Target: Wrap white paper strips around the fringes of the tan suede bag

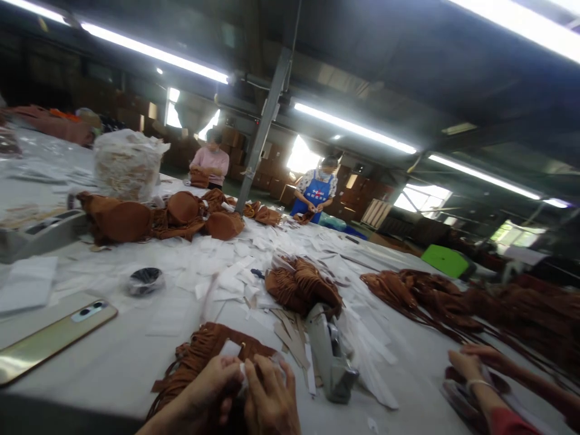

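Observation:
Both of my hands meet over a brown fringed suede piece (212, 347) at the bottom centre. My left hand (222, 380) is closed, its fingertips pinching a bit of thin white paper or tissue (244, 376). Beside it, my right hand (272, 393) has bent fingers closed on the same white material. A small white tag (230, 348) lies on the suede just above my fingers. What the fingertips do underneath is hidden. To the right stands a grey tape dispenser (333, 356), with another brown fringed piece (301, 284) behind it.
White paper sheets (235, 266) litter the table (127, 362). A phone (58, 338) and a black tape roll (145, 279) lie left, with brown bags (122, 220) behind. Another person's hands (473, 368) work at right, near brown straps (421, 296). Two people stand across the table by a post (267, 121).

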### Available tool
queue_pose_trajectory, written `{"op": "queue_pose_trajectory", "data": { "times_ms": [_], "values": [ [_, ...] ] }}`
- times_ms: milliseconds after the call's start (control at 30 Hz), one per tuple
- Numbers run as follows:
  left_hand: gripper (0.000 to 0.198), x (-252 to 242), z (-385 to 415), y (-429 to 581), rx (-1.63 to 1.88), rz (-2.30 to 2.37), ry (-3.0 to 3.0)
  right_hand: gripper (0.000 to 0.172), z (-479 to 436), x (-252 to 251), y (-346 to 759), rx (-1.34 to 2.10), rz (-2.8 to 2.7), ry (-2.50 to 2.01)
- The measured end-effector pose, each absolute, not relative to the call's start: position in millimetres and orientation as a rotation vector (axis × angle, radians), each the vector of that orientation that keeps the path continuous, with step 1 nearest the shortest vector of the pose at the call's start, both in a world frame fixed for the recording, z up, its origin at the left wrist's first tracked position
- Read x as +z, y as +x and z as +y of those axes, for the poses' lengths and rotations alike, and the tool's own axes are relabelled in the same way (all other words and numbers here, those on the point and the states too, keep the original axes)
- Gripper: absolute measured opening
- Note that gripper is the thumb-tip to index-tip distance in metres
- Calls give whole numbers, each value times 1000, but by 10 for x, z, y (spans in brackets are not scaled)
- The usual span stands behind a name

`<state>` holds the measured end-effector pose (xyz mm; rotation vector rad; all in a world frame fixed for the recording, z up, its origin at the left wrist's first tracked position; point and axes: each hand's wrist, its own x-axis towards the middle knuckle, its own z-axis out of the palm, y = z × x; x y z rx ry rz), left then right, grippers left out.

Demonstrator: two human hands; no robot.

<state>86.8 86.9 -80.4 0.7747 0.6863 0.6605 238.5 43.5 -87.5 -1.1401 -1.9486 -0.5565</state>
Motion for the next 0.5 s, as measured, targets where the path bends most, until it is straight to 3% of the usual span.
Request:
{"op": "queue_pose_trajectory", "data": {
  "times_ms": [100, 267, 500],
  "values": [
    [37, -867, 903, 876, 673, 673, 818, 35, 393, -709, 2972, -375, -1810, -1439],
    [48, -1074, 951, 852, 662, 762, 710, 63, 351, -356, 4208, 5, -1125, -1992],
    [60, -1192, 950, 936, 731, 803, 675, 61, 577, -449, 4654, 255, -1143, -2108]
  ]
}}
